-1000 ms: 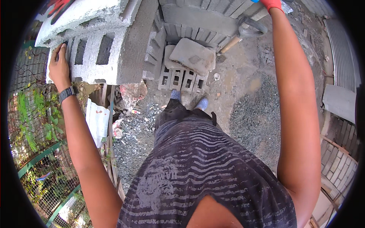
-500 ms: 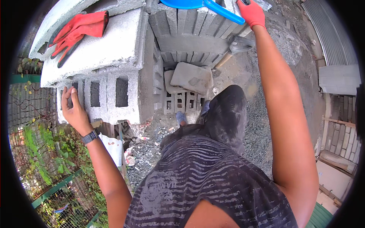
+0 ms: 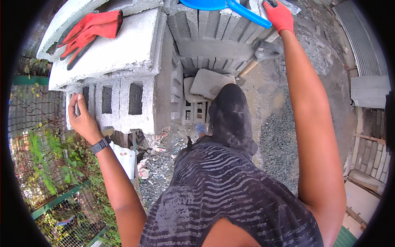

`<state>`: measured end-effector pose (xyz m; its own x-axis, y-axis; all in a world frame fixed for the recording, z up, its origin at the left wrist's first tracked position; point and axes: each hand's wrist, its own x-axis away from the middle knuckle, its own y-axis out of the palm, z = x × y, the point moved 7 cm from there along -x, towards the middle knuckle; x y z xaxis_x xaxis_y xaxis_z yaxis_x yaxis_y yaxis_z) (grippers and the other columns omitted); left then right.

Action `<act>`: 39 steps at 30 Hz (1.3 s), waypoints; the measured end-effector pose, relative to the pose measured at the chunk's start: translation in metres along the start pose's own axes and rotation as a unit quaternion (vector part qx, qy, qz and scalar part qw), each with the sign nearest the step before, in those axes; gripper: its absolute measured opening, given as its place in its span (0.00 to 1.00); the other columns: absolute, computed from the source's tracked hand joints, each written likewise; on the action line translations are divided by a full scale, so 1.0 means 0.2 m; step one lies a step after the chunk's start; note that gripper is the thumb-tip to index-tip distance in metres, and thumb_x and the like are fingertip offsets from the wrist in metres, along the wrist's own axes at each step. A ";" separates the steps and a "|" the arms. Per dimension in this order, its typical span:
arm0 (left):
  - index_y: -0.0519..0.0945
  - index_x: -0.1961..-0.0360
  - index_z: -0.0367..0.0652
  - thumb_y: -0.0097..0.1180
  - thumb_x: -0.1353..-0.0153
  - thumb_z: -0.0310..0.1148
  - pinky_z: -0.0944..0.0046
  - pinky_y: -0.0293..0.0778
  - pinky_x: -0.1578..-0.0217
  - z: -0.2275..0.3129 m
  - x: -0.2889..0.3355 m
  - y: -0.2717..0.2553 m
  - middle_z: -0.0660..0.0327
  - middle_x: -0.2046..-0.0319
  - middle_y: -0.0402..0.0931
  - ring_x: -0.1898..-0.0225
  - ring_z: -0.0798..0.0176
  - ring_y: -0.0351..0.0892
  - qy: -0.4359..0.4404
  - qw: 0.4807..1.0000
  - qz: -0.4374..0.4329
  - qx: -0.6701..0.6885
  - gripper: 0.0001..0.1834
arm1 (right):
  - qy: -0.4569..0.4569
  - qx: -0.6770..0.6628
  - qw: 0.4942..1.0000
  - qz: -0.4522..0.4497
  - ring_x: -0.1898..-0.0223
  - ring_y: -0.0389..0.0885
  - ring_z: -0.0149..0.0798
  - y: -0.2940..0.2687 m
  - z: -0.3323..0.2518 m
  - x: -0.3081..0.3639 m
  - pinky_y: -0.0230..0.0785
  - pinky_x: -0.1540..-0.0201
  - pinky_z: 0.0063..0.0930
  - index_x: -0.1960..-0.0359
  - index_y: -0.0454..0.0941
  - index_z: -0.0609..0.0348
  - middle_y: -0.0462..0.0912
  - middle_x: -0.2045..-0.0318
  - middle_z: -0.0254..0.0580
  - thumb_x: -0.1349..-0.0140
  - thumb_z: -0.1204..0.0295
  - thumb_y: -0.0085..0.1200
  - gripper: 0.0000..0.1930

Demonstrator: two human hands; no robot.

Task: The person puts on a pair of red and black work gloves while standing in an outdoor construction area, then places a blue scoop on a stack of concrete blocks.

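Observation:
My bare left hand (image 3: 82, 117), with a dark watch on its wrist, is beside the hollow face of a concrete block stack (image 3: 121, 103). Its fingers are loosely bent, a small gap shows to the thumb, and no object is in it. At the top, my right hand (image 3: 279, 16) wears a red glove with dark fingertips. Its fingers curl at the end of a block row, partly cut off; what they grip cannot be made out. Right beside it ends the handle of a blue plastic scoop-like tool (image 3: 249, 15). An empty red glove (image 3: 92, 35) lies on the stack.
A wooden-shafted shovel (image 3: 249, 68) leans by the far blocks (image 3: 214, 47). Flat slabs (image 3: 210, 84) rest on more blocks near my legs. Grey gravel (image 3: 279, 144) covers ground to the right. A wire fence (image 3: 35, 113) with plants runs along the left.
The view has shifted slightly, so the blocks sit farther right. My knee has swung left and now covers part of the slabs and one foot. Both hands keep nearly the same places.

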<state>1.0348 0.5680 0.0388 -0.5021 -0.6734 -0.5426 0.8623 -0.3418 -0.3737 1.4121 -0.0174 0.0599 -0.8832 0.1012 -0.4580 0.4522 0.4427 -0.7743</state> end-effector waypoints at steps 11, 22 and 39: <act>0.81 0.70 0.34 0.64 0.33 0.32 0.63 0.69 0.72 0.43 1.17 -0.08 0.57 0.77 0.78 0.76 0.67 0.74 -0.002 0.917 -0.399 0.021 0.12 | 0.016 0.007 1.000 -0.014 0.52 0.86 0.62 -0.02 0.01 0.00 0.77 0.48 0.53 0.51 0.86 0.55 0.87 0.57 0.61 0.37 0.47 0.56 0.26; 0.89 0.57 0.40 0.65 0.34 0.48 0.56 0.79 0.57 -0.45 2.23 0.50 0.49 0.63 0.85 0.62 0.49 0.86 -0.165 0.701 -0.694 0.004 0.20 | 0.006 0.017 0.999 -0.037 0.42 0.83 0.51 0.14 0.18 -0.10 0.73 0.39 0.40 0.41 0.85 0.43 0.86 0.45 0.46 0.38 0.44 0.57 0.28; 0.88 0.60 0.40 0.69 0.45 0.35 0.56 0.78 0.57 -0.36 2.38 0.72 0.51 0.65 0.86 0.59 0.52 0.87 -0.125 0.593 -0.792 0.079 0.14 | 0.013 0.014 1.000 -0.017 0.43 0.83 0.52 0.10 0.18 -0.09 0.74 0.40 0.43 0.45 0.87 0.45 0.88 0.48 0.47 0.39 0.44 0.58 0.28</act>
<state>0.9147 0.2462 -0.3272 -0.6816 0.5048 0.5298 -0.6716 -0.7189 -0.1791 1.4423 -0.0427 0.0364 -0.9011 0.1096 -0.4196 0.4245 0.4213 -0.8015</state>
